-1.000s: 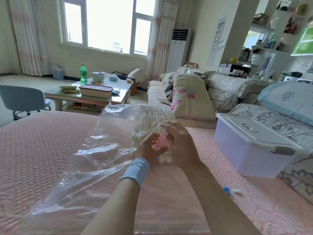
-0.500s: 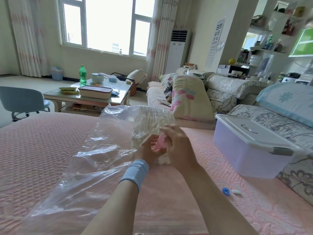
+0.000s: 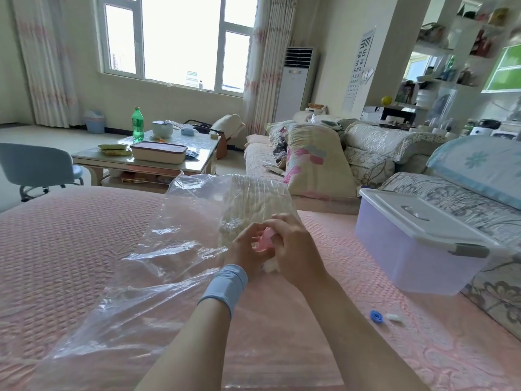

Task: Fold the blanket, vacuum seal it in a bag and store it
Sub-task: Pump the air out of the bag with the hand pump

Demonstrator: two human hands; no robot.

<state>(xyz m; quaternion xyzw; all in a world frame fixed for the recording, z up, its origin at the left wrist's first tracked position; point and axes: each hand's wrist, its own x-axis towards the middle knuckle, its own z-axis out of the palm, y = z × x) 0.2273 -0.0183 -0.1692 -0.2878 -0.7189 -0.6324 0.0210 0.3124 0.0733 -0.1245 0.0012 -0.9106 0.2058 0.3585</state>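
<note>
The left hand (image 3: 245, 251) and right hand (image 3: 296, 249) both pinch a pink piece (image 3: 264, 240) on the vacuum bag (image 3: 174, 249) — slippery plastic could slip free, leaving it unsealed.

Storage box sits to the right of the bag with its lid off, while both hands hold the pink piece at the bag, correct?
No: the head view shows the storage box with its white lid on. The rest stands: it sits right of the bag, and the left hand and right hand both hold the pink piece there.
</note>
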